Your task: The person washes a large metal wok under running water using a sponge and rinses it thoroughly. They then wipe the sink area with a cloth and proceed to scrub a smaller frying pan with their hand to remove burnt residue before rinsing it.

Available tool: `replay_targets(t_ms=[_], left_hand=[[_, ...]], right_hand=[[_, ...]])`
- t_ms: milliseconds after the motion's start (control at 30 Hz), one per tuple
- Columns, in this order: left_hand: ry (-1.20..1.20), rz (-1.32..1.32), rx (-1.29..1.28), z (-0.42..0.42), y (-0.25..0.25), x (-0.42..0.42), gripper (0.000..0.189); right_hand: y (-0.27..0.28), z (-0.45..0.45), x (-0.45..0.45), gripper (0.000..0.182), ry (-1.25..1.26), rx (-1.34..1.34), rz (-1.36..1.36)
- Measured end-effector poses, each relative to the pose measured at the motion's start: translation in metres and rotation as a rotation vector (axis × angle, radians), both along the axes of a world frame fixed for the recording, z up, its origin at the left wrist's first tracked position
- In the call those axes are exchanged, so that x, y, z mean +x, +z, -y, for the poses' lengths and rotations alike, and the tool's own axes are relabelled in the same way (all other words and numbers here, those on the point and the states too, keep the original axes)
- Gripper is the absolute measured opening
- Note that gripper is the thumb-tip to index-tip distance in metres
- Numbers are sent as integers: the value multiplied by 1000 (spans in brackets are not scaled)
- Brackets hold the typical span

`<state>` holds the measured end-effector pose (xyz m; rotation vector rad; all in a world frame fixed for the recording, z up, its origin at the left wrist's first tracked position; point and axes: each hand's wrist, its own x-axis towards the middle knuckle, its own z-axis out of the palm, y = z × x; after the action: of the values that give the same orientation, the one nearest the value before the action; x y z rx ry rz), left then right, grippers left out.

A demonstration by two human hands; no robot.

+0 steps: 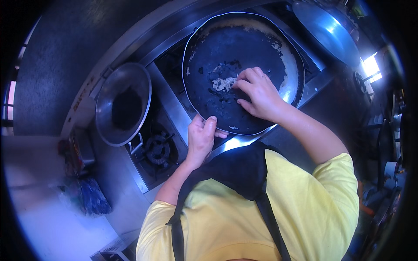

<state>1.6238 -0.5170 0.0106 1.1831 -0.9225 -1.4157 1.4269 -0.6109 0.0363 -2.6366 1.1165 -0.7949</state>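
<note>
A large round, shallow metal pan (235, 49) with a dark inner surface and a pale, worn band near its wall lies over the stove before me. My left hand (201, 135) grips its near rim, thumb above and fingers underneath. Inside the pan is my right hand (258, 93), its fingertips touching the right end of a crumpled whitish piece (223, 84). Whether that piece is peeled residue or wet paper, I cannot tell. My right thumb stands apart from the fingers. Dark wet-looking marks and small flakes surround the piece.
To the left, a wok (125, 101) with a loop handle tilts over the stove, near a gas burner (158, 148). A large metal bowl or pan (328, 32) leans at the upper right. A blue plastic bag (94, 197) lies on the left-hand surface.
</note>
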Motion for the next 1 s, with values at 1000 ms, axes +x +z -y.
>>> replay_targets(t_ms=[1000], left_hand=[[-31, 51, 13, 0, 0, 0, 16]], right_hand=[[-12, 3, 6, 32, 19, 138, 29]])
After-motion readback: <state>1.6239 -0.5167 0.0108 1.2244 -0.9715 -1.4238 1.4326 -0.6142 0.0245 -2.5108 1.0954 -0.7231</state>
